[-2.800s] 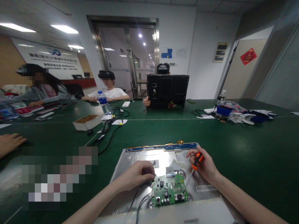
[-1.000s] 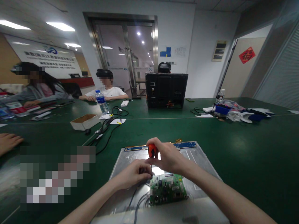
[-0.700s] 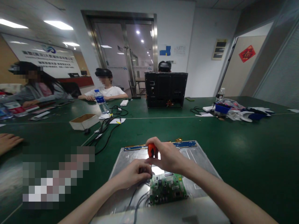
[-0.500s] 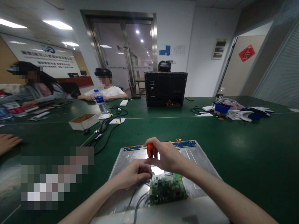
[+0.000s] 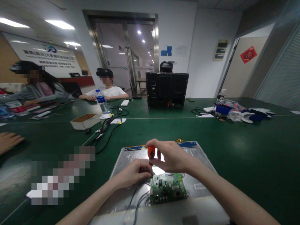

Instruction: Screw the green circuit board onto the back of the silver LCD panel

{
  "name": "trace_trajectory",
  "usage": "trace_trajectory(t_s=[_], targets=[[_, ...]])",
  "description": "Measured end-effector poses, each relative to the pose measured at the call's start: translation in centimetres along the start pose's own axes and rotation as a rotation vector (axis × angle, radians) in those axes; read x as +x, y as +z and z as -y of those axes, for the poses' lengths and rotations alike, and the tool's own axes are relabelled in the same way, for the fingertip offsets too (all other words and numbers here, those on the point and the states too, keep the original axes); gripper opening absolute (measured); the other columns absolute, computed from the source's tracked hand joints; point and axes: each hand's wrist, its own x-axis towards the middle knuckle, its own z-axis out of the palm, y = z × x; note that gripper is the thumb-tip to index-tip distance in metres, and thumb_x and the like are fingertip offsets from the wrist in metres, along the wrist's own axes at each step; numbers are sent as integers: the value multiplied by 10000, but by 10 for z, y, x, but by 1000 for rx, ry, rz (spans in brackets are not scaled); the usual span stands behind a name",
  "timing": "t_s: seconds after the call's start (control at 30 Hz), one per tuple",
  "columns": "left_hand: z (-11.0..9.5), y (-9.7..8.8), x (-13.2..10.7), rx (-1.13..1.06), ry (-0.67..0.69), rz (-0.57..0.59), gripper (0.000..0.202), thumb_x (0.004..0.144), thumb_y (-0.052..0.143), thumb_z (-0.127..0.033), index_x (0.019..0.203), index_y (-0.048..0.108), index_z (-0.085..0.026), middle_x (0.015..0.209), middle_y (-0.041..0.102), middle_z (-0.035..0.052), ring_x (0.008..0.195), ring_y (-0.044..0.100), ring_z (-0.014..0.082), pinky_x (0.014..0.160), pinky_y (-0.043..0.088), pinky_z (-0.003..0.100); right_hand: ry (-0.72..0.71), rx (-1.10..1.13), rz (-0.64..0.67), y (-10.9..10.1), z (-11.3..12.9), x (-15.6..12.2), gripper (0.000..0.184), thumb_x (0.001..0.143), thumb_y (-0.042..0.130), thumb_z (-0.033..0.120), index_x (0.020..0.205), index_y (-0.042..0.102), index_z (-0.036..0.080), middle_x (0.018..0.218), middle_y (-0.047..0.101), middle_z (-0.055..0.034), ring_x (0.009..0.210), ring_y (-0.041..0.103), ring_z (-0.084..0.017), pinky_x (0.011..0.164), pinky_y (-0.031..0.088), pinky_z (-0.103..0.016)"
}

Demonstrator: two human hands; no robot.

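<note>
— What is obscured up close?
— The right hand (image 5: 172, 154) blocks the middle of a blue strip (image 5: 187, 144); the tip of a screwdriver (image 5: 151, 152), beside the left hand (image 5: 137, 169), is too small to make out.
— And elsewhere?
— A black casing (image 5: 167, 90) conceals most of a person (image 5: 166, 67); the left edge crops a co-worker's hand (image 5: 10, 141).

Gleamed as smooth bare metal across the flat silver rectangular panel (image 5: 203, 162), with bright glare. Looked slightly glossy on the green rectangular circuit board (image 5: 167, 187). Showed as moulded plastic on the orange-and-black screwdriver handle (image 5: 151, 152), with thin metal at the shaft (image 5: 152, 170). Appeared mostly matt on the black boxy casing (image 5: 167, 89), too dark to tell plastic from painted metal. Spread smooth, with a soft sheen, over the dark green table (image 5: 239, 147). Looked like clear glossy plastic on the blue-capped bottle (image 5: 101, 100), and matt cardboard on the white open box (image 5: 82, 125).
</note>
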Motion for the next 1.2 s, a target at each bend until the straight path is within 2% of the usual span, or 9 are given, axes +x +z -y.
trace_trajectory(t_s=[0.27, 0.47, 0.67, 0.83, 0.9, 1.0, 1.2], targets=[[-1, 0, 0, 19, -22, -1, 113, 740, 641, -291, 759, 646, -180, 665, 568, -25, 629, 510, 140, 578, 389, 238, -24, -74, -6, 2, 3, 0, 448, 883, 641, 189, 1288, 458, 237, 1003, 732, -16, 699, 638, -144, 650, 410, -283], [-3, 1, 0, 22, -28, -13, 123, 731, 637, -299, 735, 623, -178, 650, 541, -32, 602, 486, 131, 566, 376, 237, -39, -142, -12, 4, 3, 1, 343, 905, 631, 219, 1227, 511, 220, 1046, 731, -40, 807, 673, -183, 632, 393, -279], [2, 0, 1, 36, -27, 2, 105, 725, 626, -282, 733, 632, -177, 672, 558, -21, 643, 498, 139, 562, 365, 224, -41, -128, -4, 0, 1, -1, 432, 884, 618, 208, 1292, 475, 219, 1109, 717, -52, 754, 645, -159, 630, 391, -278], [4, -2, 1, 42, -5, 29, 83, 743, 619, -256, 760, 638, -177, 713, 590, -17, 676, 516, 142, 605, 384, 232, -30, -139, -1, -3, -1, -1, 312, 880, 654, 215, 1167, 531, 227, 1003, 726, -6, 654, 600, -124, 588, 324, -263], [5, -2, 1, 47, 2, 33, 73, 753, 617, -247, 757, 637, -177, 716, 589, -17, 677, 514, 142, 614, 385, 238, -33, -147, 4, -4, 0, -1, 321, 884, 668, 223, 1170, 523, 228, 989, 729, 3, 645, 599, -123, 582, 309, -262], [6, -3, 1, 48, 10, 32, 65, 759, 622, -236, 769, 644, -176, 713, 587, -19, 672, 513, 142, 617, 387, 242, -43, -157, 19, -6, 3, 0, 349, 893, 670, 232, 1202, 509, 223, 991, 735, -1, 651, 608, -130, 584, 313, -264], [5, -1, 1, 29, 29, 25, 86, 759, 616, -227, 804, 664, -172, 711, 591, -22, 641, 509, 131, 609, 397, 241, -43, -178, 64, -10, 8, 0, 240, 914, 623, 246, 1141, 550, 213, 963, 735, -16, 679, 618, -143, 592, 344, -268]])
